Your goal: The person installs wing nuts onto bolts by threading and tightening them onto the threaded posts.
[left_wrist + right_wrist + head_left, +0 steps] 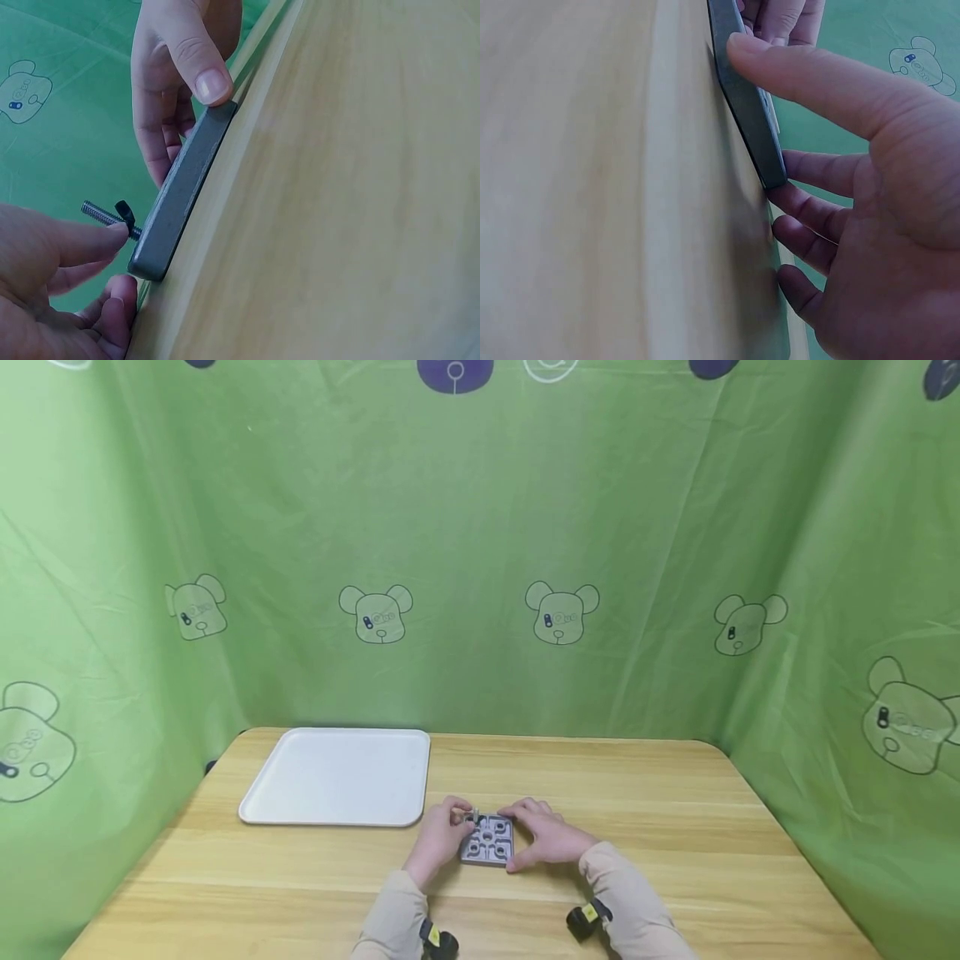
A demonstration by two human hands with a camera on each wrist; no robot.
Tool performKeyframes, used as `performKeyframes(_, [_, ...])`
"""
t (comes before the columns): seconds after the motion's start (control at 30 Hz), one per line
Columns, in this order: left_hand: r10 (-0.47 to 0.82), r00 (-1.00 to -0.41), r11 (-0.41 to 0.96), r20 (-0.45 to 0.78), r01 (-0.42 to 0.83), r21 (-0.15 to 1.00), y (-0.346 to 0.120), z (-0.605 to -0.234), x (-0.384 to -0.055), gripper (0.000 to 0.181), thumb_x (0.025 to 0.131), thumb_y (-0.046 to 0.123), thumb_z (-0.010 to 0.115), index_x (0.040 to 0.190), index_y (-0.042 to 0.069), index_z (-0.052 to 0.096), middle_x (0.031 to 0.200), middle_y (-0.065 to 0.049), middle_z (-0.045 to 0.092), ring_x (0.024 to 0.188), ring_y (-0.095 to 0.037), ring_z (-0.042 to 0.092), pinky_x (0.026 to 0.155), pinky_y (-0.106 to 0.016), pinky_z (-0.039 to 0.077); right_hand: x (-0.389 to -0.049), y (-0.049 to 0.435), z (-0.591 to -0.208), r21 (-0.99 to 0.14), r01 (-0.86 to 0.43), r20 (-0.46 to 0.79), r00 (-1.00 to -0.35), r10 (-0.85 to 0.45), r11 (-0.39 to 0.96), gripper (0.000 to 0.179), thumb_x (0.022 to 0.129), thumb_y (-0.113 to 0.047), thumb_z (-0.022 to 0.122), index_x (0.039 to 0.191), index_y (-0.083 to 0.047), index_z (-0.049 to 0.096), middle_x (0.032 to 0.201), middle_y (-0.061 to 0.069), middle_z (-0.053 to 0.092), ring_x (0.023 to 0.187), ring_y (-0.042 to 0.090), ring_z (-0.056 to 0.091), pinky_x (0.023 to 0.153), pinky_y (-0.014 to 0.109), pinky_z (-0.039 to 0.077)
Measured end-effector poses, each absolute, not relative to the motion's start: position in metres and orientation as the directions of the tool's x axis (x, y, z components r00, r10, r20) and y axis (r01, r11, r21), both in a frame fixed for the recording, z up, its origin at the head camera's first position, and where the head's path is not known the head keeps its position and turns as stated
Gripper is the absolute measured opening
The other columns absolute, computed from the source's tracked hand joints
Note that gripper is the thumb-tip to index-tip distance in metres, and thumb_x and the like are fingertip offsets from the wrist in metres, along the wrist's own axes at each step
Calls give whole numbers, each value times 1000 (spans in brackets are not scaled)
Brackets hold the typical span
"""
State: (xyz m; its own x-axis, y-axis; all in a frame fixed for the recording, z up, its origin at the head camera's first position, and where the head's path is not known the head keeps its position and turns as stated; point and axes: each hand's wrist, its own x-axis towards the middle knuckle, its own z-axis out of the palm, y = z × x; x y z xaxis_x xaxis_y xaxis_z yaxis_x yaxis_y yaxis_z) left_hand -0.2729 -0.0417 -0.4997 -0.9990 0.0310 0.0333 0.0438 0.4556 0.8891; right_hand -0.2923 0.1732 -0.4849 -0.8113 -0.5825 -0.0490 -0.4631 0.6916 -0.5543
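A square grey metal plate (487,837) with several round recesses lies on the table, its dark side (187,187) facing the left wrist camera. From one corner of the plate rises a threaded stud (97,213) carrying a small dark wing nut (126,214). My left hand (442,835) pinches at the wing nut, with a fingertip hiding part of it. My right hand (551,835) holds the plate from the right, thumb (754,52) on the near edge and fingers at the far corner.
A white tray (337,777) lies at the back left of the wooden table (637,793). Green curtains (480,527) hang behind the table and along both sides. A small black camera (583,922) is strapped to each wrist.
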Motion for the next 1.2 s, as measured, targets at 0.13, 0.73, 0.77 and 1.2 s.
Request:
performKeyframes(0.13, [12,-1000,421,25,27,907,-42,-499,-272,21,82,2,70,95,1,54,84,-7,54,76,-16,50,67,-26,42,-293,173,-485,-553,-464,-49,-811,-583,692,88,65,-43,83,139,-9,48,136,12,49,127,33,42,105,63,31])
performKeyframes(0.73, [60,-998,433,16,40,900,-44,-499,-270,22,80,5,73,98,1,62,86,-8,59,77,-18,53,68,-29,44,-293,172,-487,-551,-462,-56,-810,-583,695,89,66,-45,83,140,-10,47,136,10,49,127,33,41,105,62,31])
performKeyframes(0.77, [62,-998,434,17,42,900,-44,-499,-271,22,80,5,73,99,1,63,87,-8,59,77,-18,53,68,-28,44,-293,172,-487,-552,-461,-57,-810,-584,694,89,66,-45,83,140,-10,47,136,10,49,127,33,41,105,62,31])
performKeyframes(1.2, [82,-995,463,50,82,882,-44,-498,-271,21,84,4,69,105,3,67,90,-11,63,80,-19,56,69,-32,47,-294,173,-486,-555,-467,-49,-808,-588,688,88,67,-44,82,140,-9,47,137,11,47,126,33,41,104,63,32])
